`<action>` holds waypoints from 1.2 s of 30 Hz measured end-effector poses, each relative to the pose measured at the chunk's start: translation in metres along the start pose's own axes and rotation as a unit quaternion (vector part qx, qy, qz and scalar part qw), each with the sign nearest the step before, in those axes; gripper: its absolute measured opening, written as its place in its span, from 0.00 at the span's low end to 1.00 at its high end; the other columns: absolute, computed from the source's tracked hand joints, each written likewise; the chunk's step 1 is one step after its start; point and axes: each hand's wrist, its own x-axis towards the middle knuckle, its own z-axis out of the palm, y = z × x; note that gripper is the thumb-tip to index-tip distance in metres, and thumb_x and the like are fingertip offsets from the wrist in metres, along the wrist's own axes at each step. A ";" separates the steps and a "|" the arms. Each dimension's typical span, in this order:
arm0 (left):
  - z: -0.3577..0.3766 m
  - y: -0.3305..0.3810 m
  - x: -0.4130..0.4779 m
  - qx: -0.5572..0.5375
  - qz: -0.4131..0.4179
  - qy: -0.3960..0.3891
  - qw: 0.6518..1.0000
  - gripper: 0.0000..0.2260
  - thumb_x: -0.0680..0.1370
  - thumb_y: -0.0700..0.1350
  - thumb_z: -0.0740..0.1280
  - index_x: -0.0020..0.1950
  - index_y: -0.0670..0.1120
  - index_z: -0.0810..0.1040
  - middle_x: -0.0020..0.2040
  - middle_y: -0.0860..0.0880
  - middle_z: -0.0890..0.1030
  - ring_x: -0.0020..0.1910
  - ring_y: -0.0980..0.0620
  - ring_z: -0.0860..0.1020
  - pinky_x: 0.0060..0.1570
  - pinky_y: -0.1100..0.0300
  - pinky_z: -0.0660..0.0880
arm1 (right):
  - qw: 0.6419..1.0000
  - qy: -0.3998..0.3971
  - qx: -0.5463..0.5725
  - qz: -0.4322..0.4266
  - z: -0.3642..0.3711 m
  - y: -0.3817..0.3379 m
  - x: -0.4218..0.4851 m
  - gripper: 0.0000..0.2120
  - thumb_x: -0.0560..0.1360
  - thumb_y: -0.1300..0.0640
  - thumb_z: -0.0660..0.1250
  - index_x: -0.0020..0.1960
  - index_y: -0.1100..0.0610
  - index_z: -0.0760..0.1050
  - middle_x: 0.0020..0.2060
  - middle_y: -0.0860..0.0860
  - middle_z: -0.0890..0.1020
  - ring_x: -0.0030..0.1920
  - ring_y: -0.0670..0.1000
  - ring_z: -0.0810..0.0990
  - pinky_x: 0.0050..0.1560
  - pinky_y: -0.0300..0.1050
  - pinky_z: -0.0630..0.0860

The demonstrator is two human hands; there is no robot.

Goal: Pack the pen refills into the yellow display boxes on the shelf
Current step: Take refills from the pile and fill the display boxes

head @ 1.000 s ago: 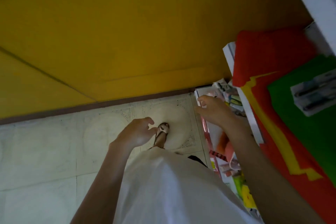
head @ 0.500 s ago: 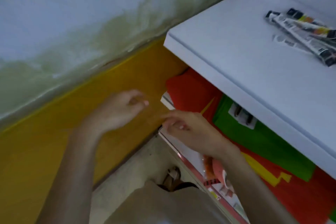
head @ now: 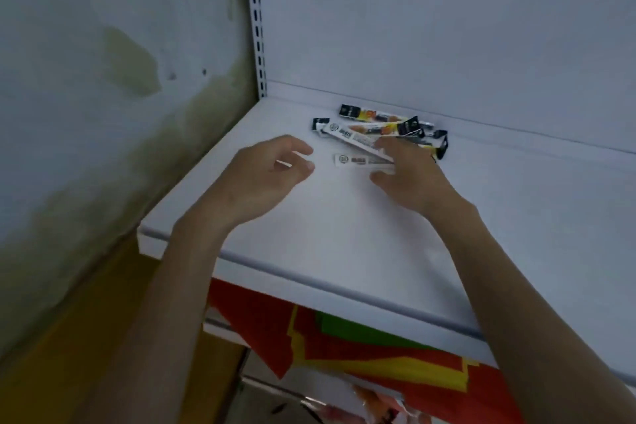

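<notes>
Several pen refill packets (head: 375,129) lie in a loose pile near the back of a white shelf (head: 344,237); they are long, white with black and orange ends. One white packet (head: 358,159) lies apart at the front of the pile. My right hand (head: 409,175) reaches over the pile's right side, fingers spread and relaxed, covering part of it. My left hand (head: 272,169) hovers just left of the packets with loosely curled fingers and holds nothing. No yellow display box is in view.
A white back panel and a slotted upright (head: 258,21) close the shelf behind and at the left. A stained wall (head: 113,79) stands left of it. Below the shelf lie red, yellow and green packages (head: 361,344).
The view has swung up from the floor and lower shelf to the white shelf. Both hands rose from below and now reach over the shelf toward the packets.
</notes>
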 end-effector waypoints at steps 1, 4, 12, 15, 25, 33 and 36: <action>0.008 -0.001 0.009 0.008 0.002 -0.017 1.000 0.06 0.77 0.50 0.64 0.54 0.56 0.76 0.46 0.59 0.78 0.46 0.62 0.76 0.40 0.74 0.69 | 0.999 -0.020 -0.033 0.025 0.001 0.010 0.004 0.27 0.75 0.55 0.64 0.72 0.55 0.62 0.70 0.53 0.66 0.69 0.55 0.65 0.67 0.49 0.65; 0.028 -0.007 0.029 0.019 0.011 -0.058 0.998 0.09 0.77 0.47 0.66 0.56 0.52 0.76 0.52 0.54 0.78 0.49 0.57 0.76 0.44 0.69 0.70 | 0.994 -0.048 -0.084 0.058 0.002 0.022 0.004 0.28 0.76 0.51 0.63 0.73 0.50 0.59 0.72 0.51 0.64 0.70 0.54 0.62 0.67 0.53 0.64; 0.052 -0.002 0.063 0.247 0.179 -0.090 0.948 0.23 0.73 0.56 0.68 0.66 0.52 0.70 0.64 0.53 0.72 0.62 0.51 0.67 0.58 0.59 0.63 | 0.998 -0.039 0.005 -0.045 -0.001 -0.001 -0.012 0.13 0.74 0.62 0.64 0.57 0.53 0.78 0.51 0.49 0.82 0.49 0.50 0.78 0.49 0.44 0.75; 0.055 -0.001 0.069 0.361 0.188 -0.125 0.905 0.23 0.72 0.65 0.63 0.63 0.55 0.72 0.58 0.54 0.74 0.59 0.51 0.68 0.55 0.55 0.60 | 0.994 -0.040 0.089 -0.039 -0.006 0.002 -0.013 0.12 0.73 0.62 0.67 0.56 0.53 0.79 0.47 0.43 0.80 0.45 0.41 0.78 0.41 0.26 0.72; 0.031 -0.003 0.072 0.363 0.117 -0.169 0.909 0.13 0.77 0.56 0.63 0.57 0.51 0.73 0.55 0.50 0.79 0.49 0.50 0.75 0.40 0.60 0.65 | 0.987 -0.053 0.082 0.126 -0.009 0.007 0.033 0.23 0.78 0.51 0.60 0.72 0.47 0.61 0.45 0.52 0.81 0.44 0.42 0.78 0.49 0.37 0.73; 0.001 -0.020 0.071 0.232 0.044 -0.146 0.961 0.06 0.78 0.50 0.62 0.47 0.49 0.67 0.47 0.48 0.79 0.42 0.49 0.77 0.40 0.55 0.74 | 0.982 -0.038 0.030 0.180 -0.002 -0.004 0.039 0.08 0.77 0.56 0.56 0.46 0.52 0.73 0.48 0.53 0.79 0.44 0.54 0.75 0.45 0.43 0.71; 0.003 -0.020 0.069 0.206 0.040 -0.118 0.971 0.06 0.80 0.50 0.57 0.48 0.48 0.64 0.44 0.50 0.75 0.39 0.50 0.75 0.35 0.57 0.71 | 0.977 -0.031 -0.012 0.211 0.005 -0.011 0.033 0.11 0.76 0.51 0.57 0.38 0.54 0.66 0.44 0.53 0.79 0.46 0.57 0.76 0.43 0.46 0.71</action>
